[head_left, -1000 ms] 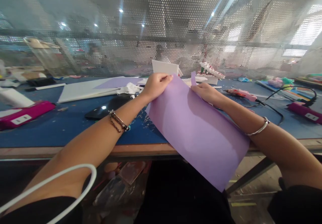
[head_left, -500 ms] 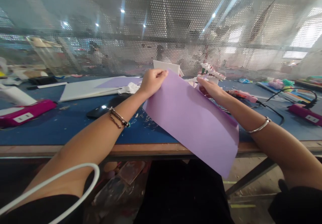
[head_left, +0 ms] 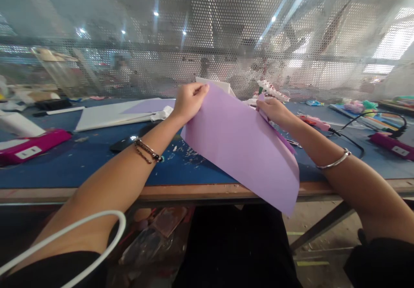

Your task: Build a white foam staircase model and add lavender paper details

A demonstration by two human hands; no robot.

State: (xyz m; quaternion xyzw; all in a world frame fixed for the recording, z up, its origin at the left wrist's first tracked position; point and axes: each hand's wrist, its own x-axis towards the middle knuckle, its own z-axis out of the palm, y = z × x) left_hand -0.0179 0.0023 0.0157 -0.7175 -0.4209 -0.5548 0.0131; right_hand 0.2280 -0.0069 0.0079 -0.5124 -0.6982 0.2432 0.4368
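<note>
A large sheet of lilac paper (head_left: 239, 145) slopes from above the blue table down past its front edge. My left hand (head_left: 189, 100) pinches the sheet's top left corner, fingers closed on it. My right hand (head_left: 273, 109) grips the top right edge, where a narrow strip of the same paper hangs under the fingers. Both hands are raised a little above the table.
The blue table (head_left: 80, 163) carries a white board (head_left: 113, 113) with a lilac sheet on it, a black object (head_left: 129, 141), pink boxes (head_left: 32, 145) (head_left: 393, 145), a glue gun (head_left: 312, 121) with a black cable, and paper scraps. A perforated metal screen (head_left: 207, 42) closes the back.
The sheet has been lifted and drawn up the table, its lower corner rising. My right hand moved back and up along the top edge; my left hand shifted slightly left and up.
</note>
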